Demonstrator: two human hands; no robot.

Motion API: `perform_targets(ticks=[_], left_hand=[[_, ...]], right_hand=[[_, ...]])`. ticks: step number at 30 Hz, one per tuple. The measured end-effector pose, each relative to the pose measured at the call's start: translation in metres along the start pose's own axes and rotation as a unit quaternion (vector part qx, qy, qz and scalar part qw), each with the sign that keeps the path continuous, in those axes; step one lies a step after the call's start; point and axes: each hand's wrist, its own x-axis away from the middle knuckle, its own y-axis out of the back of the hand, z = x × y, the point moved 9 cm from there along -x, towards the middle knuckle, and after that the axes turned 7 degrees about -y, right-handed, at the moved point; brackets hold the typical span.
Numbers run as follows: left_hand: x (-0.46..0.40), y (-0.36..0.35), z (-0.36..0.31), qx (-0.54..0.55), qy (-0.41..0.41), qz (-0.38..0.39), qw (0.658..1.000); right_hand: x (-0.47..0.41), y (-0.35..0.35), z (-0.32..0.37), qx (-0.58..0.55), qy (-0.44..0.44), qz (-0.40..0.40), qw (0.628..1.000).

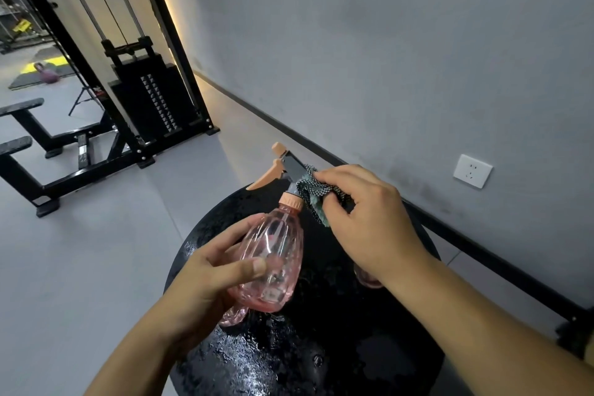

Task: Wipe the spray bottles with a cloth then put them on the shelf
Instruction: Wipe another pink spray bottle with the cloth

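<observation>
left hand (221,270): grips the clear pink body of the spray bottle (273,257), thumb across the front, fingers curled behind it; lifts it off the surface
spray bottle: tilted, nozzle pointing up and left, base toward the camera; peach collar, peach trigger and nozzle tip, dark grey head
right hand (369,219): fingers closed round a bunched cloth (316,194), pressing it against the back of the bottle's grey head just above the collar
cloth: checked dark-and-white weave with a pale teal side, crumpled; part hangs below the fingers beside the bottle's shoulder
surface (321,331): round, black, glossy with wet-looking speckles; sits under both hands
second bottle (234,315): pink clear plastic, only a bit shows under the left wrist, lying on the surface; rest hidden
third pink item (368,278): small pink patch under the right wrist on the surface; cannot tell what it is
wall (385,58): grey, to the right, dark skirting along its foot
socket (472,170): white, on the wall, right of the hands
cable machine (151,100): black frame with weight stack, upper left, standing on the floor (80,251)
bench (19,125): black padded, far left
kettlebell (48,75): purple, on a mat far back left
</observation>
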Motion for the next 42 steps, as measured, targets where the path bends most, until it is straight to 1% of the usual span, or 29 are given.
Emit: perform_targets(ticks=[5, 10, 14, 19, 22, 23, 25, 29, 35, 39, 42], left_hand=[[-0.002, -0.002, 0.0, -0.016, -0.007, 0.005, 1.0], [-0.002, 0.002, -0.001, -0.004, -0.021, 0.005, 1.0], [-0.001, -0.001, 0.001, -0.033, -0.028, 0.012, 0.999], [-0.001, -0.01, 0.006, 0.001, -0.019, 0.039, 0.999], [0.001, -0.023, 0.01, -0.023, -0.021, 0.067, 0.997], [0.003, -0.025, 0.01, -0.031, -0.025, 0.065, 0.997], [0.006, -0.023, 0.013, -0.038, -0.03, 0.032, 0.998], [0.019, -0.021, 0.016, -0.068, -0.059, -0.058, 0.994], [0.039, -0.044, 0.02, -0.125, -0.097, -0.139, 0.978], [0.047, -0.058, 0.036, -0.227, -0.094, -0.142, 0.959], [0.048, -0.061, 0.054, -0.262, -0.075, -0.153, 0.95]], right_hand=[[-0.001, 0.005, 0.002, -0.019, -0.002, -0.017, 1.0], [-0.004, 0.003, -0.006, -0.029, -0.037, -0.003, 0.999], [0.001, 0.007, -0.003, -0.044, -0.026, -0.015, 0.999], [0.0, 0.02, -0.011, -0.066, -0.046, -0.017, 0.997], [0.004, 0.036, -0.017, -0.082, -0.059, -0.032, 0.994], [0.006, 0.042, -0.019, -0.083, -0.063, -0.04, 0.994], [0.01, 0.055, -0.026, -0.081, -0.073, -0.057, 0.992], [0.025, 0.072, -0.041, -0.075, -0.098, -0.071, 0.99], [0.049, 0.086, -0.055, -0.036, -0.122, -0.07, 0.989], [0.064, 0.098, -0.058, -0.03, -0.133, -0.081, 0.987], [0.078, 0.103, -0.065, -0.032, -0.153, -0.081, 0.984]])
